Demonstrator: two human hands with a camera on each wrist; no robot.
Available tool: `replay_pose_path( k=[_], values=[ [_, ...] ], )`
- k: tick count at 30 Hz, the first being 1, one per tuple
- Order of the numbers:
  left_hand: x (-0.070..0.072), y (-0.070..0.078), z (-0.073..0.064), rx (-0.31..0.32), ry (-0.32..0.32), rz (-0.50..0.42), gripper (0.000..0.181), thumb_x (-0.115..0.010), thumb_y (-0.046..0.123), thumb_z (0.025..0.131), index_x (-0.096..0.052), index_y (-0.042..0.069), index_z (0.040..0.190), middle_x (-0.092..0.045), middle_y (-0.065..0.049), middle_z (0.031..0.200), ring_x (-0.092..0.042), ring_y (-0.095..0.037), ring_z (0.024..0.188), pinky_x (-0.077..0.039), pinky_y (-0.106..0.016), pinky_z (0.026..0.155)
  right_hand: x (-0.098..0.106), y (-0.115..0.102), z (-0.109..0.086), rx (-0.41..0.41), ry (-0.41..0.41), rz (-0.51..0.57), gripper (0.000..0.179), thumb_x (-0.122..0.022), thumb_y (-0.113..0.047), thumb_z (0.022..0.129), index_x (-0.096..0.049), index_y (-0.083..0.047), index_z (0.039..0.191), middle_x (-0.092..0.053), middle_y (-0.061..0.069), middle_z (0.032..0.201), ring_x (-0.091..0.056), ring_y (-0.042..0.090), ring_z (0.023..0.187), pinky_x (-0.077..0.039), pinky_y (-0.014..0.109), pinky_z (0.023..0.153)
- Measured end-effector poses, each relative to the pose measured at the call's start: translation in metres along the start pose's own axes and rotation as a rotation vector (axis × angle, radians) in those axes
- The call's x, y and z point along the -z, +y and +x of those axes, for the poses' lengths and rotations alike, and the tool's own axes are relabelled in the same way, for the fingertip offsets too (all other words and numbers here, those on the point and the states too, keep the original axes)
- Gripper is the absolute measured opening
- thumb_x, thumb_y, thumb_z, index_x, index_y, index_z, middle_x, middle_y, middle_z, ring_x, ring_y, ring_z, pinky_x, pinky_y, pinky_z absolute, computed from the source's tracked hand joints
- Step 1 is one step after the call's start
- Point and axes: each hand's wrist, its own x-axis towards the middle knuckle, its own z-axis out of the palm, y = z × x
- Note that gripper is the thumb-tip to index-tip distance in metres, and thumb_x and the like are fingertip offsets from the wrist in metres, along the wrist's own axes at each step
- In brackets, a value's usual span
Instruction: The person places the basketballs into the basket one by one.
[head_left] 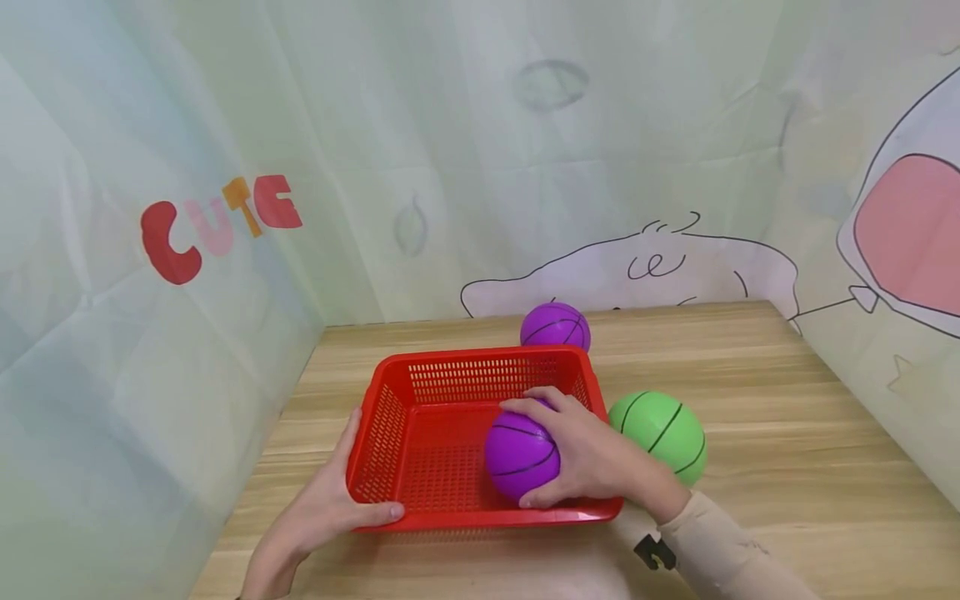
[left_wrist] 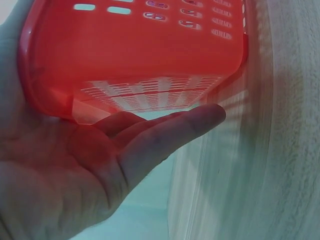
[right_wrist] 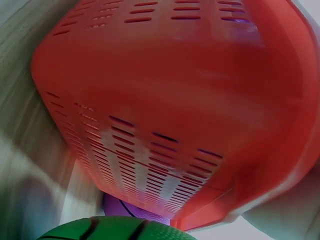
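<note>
A red plastic basket [head_left: 442, 521] with slotted walls sits on the wooden table. At its near left corner my left hand [head_left: 318, 504] holds it, thumb over the front rim and fingers along the outside of the left wall. The left wrist view shows those fingers [left_wrist: 155, 142] stretched out beside the basket. Inside the basket's right part, my right hand [head_left: 585, 450] grips a purple ball [head_left: 517, 458] with black lines, fingers over its top and thumb at its near side. Whether the ball touches the basket floor is hidden. The right wrist view shows mostly the basket's outer wall [right_wrist: 175, 75].
A green ball [head_left: 663, 433] with black lines lies just right of the basket, beside my right forearm. Behind the basket's far rim stands another purple ball [head_left: 557, 325], partly hidden. Printed curtains [head_left: 450, 167] surround the wooden table [head_left: 787, 442] at the back and sides.
</note>
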Motion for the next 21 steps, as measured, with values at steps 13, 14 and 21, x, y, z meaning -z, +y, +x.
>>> replay_pose_path(
  k=[13,14,21],
  values=[
    [0.001,-0.001,0.001,-0.013,-0.012,-0.016,0.140,-0.098,0.014,0.081,0.000,0.035,0.179,-0.044,-0.018,0.167,-0.054,-0.045,0.138,-0.059,-0.049,0.104,0.009,-0.006,-0.003,0.031,0.009,-0.083,0.103,-0.097,-0.062,0.078,-0.051,-0.032,0.165,-0.049,0.006,0.160,-0.058,0.030,0.132,-0.059,0.051,0.098],
    [0.001,-0.001,0.001,-0.012,-0.011,-0.014,0.140,-0.098,0.014,0.081,0.000,0.035,0.179,-0.044,-0.018,0.167,-0.055,-0.045,0.138,-0.059,-0.049,0.104,0.010,-0.006,-0.003,0.037,0.019,-0.083,0.102,-0.097,-0.062,0.078,-0.051,-0.032,0.165,-0.050,0.006,0.160,-0.059,0.031,0.132,-0.059,0.052,0.099],
    [0.001,-0.002,0.001,-0.019,-0.005,-0.016,0.141,-0.098,0.013,0.080,0.000,0.033,0.179,-0.043,-0.019,0.167,-0.055,-0.046,0.138,-0.060,-0.049,0.103,0.021,-0.007,-0.008,0.054,0.056,-0.079,0.102,-0.095,-0.064,0.081,-0.047,-0.039,0.167,-0.050,0.006,0.161,-0.059,0.033,0.136,-0.055,0.059,0.104]
  ],
)
